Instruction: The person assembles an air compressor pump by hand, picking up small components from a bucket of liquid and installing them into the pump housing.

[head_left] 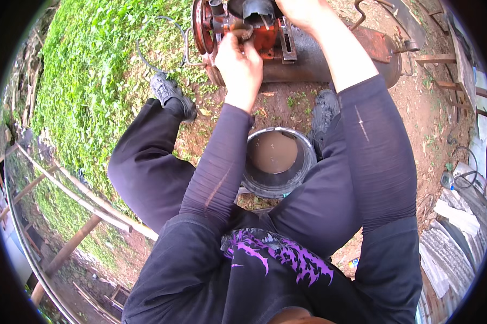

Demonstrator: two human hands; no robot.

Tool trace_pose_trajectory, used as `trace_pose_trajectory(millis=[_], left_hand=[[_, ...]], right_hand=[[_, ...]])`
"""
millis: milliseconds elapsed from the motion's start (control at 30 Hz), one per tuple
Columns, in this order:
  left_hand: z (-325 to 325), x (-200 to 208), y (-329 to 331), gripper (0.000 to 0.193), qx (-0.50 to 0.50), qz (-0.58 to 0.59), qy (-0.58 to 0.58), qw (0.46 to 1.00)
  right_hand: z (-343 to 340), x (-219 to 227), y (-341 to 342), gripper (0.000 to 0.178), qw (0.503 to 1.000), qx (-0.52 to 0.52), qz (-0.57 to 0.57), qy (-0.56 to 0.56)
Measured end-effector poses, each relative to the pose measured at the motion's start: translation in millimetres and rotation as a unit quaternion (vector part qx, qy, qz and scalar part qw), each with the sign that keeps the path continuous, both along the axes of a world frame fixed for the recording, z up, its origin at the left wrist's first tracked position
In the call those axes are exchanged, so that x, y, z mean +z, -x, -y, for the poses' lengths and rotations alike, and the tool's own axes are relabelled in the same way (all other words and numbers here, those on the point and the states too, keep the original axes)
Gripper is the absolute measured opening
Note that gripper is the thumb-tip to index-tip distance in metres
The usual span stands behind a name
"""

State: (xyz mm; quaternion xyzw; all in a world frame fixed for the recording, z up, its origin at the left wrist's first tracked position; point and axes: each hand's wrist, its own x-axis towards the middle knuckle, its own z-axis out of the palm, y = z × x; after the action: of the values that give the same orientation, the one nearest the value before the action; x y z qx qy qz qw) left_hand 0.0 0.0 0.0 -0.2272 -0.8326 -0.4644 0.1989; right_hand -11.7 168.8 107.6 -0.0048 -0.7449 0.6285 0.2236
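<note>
In front of me stands a rusty air compressor with an orange-red pump [265, 42], a red pulley wheel [201, 27] and a long horizontal tank [313, 65]. My left hand [239, 63] reaches to the pump's left side. Its fingers are curled around a small brownish thing whose kind I cannot make out. Over the pump's top sits a black rounded part [258, 9]. My right hand [302, 12] is just right of that part, at the picture's upper edge, where its fingers are cut off from sight.
Between my legs is a black bucket [304, 175] of muddy brown liquid. Grass [87, 70] covers the ground at left, beside a thin dark hose [142, 56]. Wooden poles [70, 245] lie at lower left. Grey corrugated sheets [445, 254] are piled at right.
</note>
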Motion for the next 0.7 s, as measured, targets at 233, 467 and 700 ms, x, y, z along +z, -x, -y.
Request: trace_pose_trajectory(millis=[233,467,700], left_hand=[[-19,5,-7,0.013,-0.060,0.040,0.007,0.997],[-29,-3,-17,0.017,-0.034,0.095,0.106,0.989],[23,2,11,0.011,0.107,0.196,-0.072,0.972]], right_hand=[[-1,15,-8,0.043,0.996,-0.068,0.022,-0.047],[-3,8,-15,0.051,0.982,-0.128,0.033,-0.137],[3,19,-15,0.062,0.979,-0.132,0.079,-0.131]])
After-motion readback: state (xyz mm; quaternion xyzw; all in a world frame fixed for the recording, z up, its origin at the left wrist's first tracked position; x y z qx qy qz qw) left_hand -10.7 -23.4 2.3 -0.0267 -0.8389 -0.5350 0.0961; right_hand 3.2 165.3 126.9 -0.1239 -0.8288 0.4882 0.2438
